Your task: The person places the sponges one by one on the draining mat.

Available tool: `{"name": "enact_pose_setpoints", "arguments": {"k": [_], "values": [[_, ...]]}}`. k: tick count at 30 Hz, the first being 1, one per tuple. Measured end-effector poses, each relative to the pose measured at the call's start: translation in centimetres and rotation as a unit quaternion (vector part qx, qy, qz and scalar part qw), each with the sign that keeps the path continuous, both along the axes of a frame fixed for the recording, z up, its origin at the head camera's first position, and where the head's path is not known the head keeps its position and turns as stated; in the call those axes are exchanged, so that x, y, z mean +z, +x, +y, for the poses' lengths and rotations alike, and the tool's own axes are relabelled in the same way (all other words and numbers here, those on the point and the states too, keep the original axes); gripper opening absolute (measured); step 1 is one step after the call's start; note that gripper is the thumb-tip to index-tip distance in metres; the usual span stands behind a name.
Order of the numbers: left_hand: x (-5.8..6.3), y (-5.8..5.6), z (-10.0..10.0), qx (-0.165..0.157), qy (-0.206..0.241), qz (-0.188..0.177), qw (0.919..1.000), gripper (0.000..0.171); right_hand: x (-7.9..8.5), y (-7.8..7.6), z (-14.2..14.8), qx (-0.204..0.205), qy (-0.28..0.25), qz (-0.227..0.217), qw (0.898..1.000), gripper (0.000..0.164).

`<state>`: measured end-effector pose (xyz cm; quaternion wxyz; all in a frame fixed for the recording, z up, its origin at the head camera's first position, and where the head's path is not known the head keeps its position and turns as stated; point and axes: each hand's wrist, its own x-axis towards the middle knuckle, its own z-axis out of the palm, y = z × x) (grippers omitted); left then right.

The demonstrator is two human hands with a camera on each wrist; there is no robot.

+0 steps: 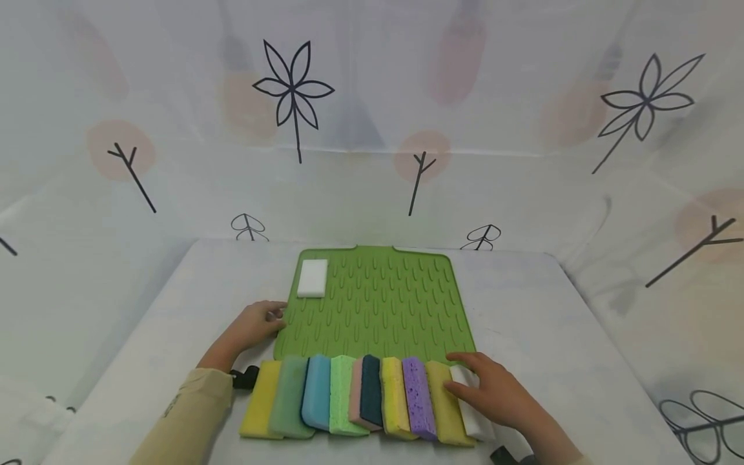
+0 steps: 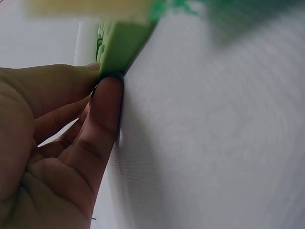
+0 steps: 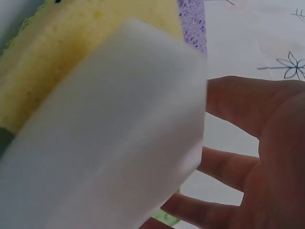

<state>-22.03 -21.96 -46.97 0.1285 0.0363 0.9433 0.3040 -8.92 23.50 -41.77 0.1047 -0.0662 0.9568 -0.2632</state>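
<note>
My left hand [image 1: 259, 325] pinches the left edge of a green ridged mat [image 1: 378, 310]; the left wrist view shows thumb and fingers meeting at the mat's rim [image 2: 125, 47]. My right hand [image 1: 494, 391] is over the right end of a row of sponges, its fingers spread. It is nearest to a white sponge [image 1: 473, 413], with its fingertips partly hidden behind that sponge [image 3: 114, 129] in the right wrist view. Beside the white one leans a yellow sponge [image 1: 450, 410], then a purple sponge [image 1: 420, 400]. Another white sponge [image 1: 312, 279] lies on the mat's upper left corner.
Leftward the row holds a yellow sponge [image 1: 398, 400], a pink and dark sponge [image 1: 371, 394], a light green sponge [image 1: 344, 397], a blue sponge [image 1: 318, 391], a sage green sponge [image 1: 287, 400] and a yellow sponge [image 1: 259, 403]. Patterned cloth [image 1: 360, 187] hangs behind the white table [image 1: 535, 310].
</note>
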Motion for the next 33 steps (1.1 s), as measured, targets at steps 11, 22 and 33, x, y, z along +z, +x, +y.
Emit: {"name": "enact_pose_setpoints", "arguments": {"k": [11, 22, 33], "values": [[0.1, 0.0, 0.0, 0.002, 0.002, -0.005, 1.0000, 0.052, -0.5, 0.1, 0.1, -0.009, -0.009, 0.003, 1.000, 0.040], [0.3, 0.0, -0.1, 0.000, 0.014, -0.007, 0.9999, 0.052, 0.4, -0.4, -0.1, 0.004, 0.001, 0.019, 1.000, 0.042], [-0.1, -0.1, -0.1, 0.004, 0.015, -0.010, 0.9998, 0.052, 0.9, -1.3, -0.7, 0.030, -0.004, 0.048, 0.998, 0.042]]}}
